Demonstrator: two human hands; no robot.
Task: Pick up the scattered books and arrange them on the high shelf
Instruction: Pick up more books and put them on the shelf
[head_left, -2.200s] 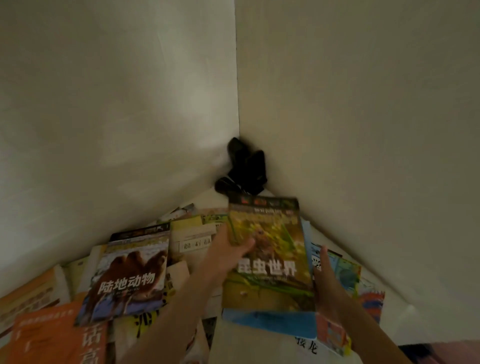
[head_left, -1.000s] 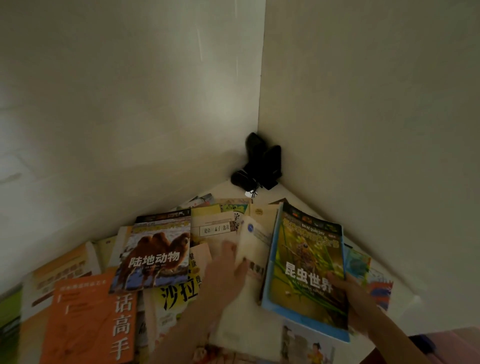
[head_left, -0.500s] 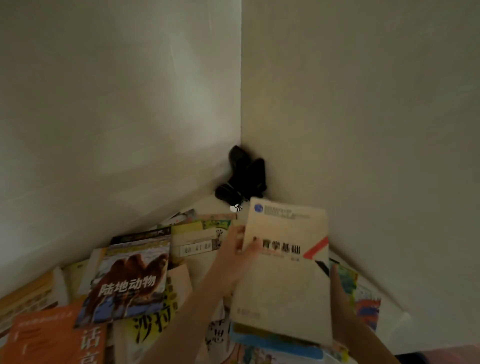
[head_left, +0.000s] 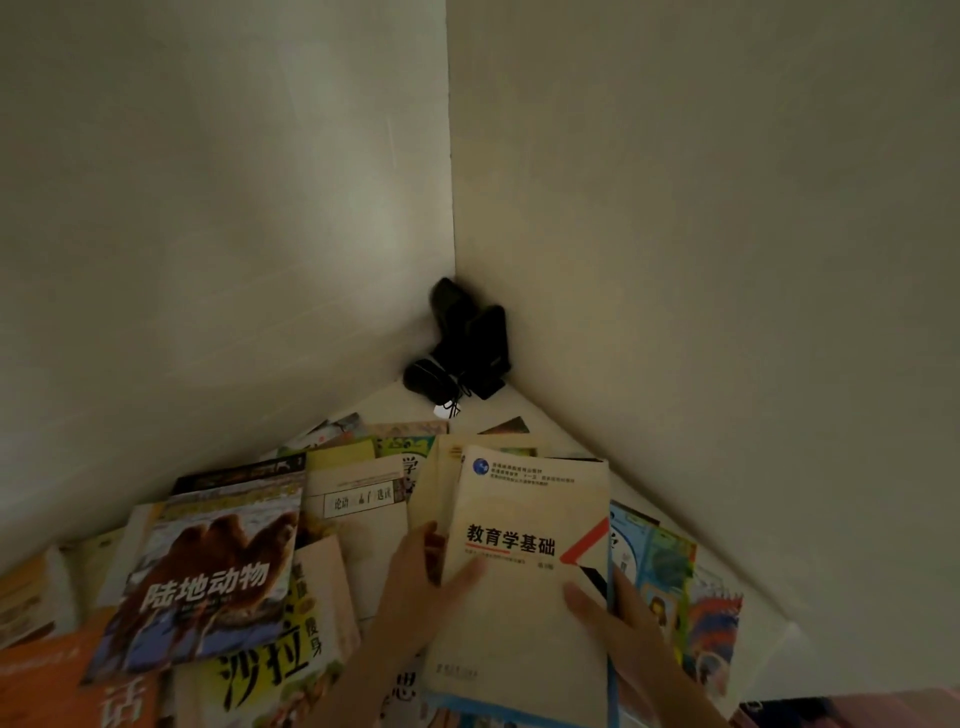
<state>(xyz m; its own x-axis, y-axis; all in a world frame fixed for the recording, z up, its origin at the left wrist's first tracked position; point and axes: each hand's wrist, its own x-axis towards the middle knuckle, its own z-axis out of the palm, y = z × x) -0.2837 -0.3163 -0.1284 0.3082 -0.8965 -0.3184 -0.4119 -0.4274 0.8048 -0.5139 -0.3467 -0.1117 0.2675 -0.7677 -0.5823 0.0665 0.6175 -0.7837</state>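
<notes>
At 8 o'clock, cut by the frame's edge, lay an orange paperback, glossy and flat, only a white character or two legible. Just right of it, tilted across the heap, sat a camel-cover book, slick card with bold white title, its lower corner overlapping a yellow-and-black volume half buried beneath. Behind these, toward 11 o'clock, rested a pale cream book with a small title label, matte, partly covered by neighbours. All lay spread on a white shelf, hemmed in by two plain matte walls meeting at 12 o'clock; little bare room remained except a wedge near the corner.

At 6 o'clock came the left hand, thumb laid over the cover and fingers curled behind, grip closed on the cream textbook. That textbook, soft matte paper with a red-and-black corner stripe, stood held above the pile at about 5 o'clock, its bottom edge blurred. Beneath it showed a thin blue edge of another book, mostly hidden. Right hand clasped the textbook's right edge, thumb on the face, fingers out of sight behind.

Further right, at 4 o'clock, lay bright children's books, illustrated, overlapping, details hard to read. In the corner at 12 o'clock huddled dark rounded objects with a thin cord, too dim to identify.
</notes>
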